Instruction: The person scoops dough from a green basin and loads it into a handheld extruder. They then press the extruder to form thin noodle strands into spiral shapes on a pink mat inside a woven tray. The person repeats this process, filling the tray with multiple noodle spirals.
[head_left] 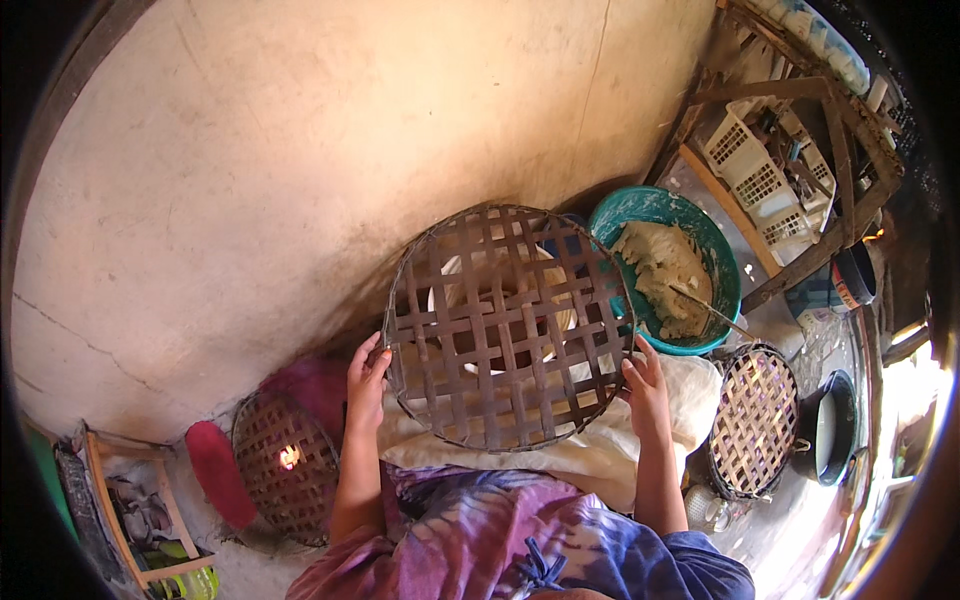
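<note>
A round, dark, open-weave tray (505,390) is held level in front of me, gripped at its left edge by my left hand (367,380) and at its right edge by my right hand (643,380). Through its gaps shows a pale round container (446,287), partly hidden. A cream cloth (682,400) lies beneath the tray, over my lap. Just beyond the tray's right side, a teal basin (725,260) holds pale, thick paste (655,260) with a long handle (715,312) sticking out of it.
Woven trays stand at lower left (260,460) and right (755,410), beside a red cushion (215,475) and dark pot (830,430) respectively. A pale wall (330,130) rises ahead. A wooden rack (840,170) with white crates (745,160) is upper right; a wooden frame (105,500) is lower left.
</note>
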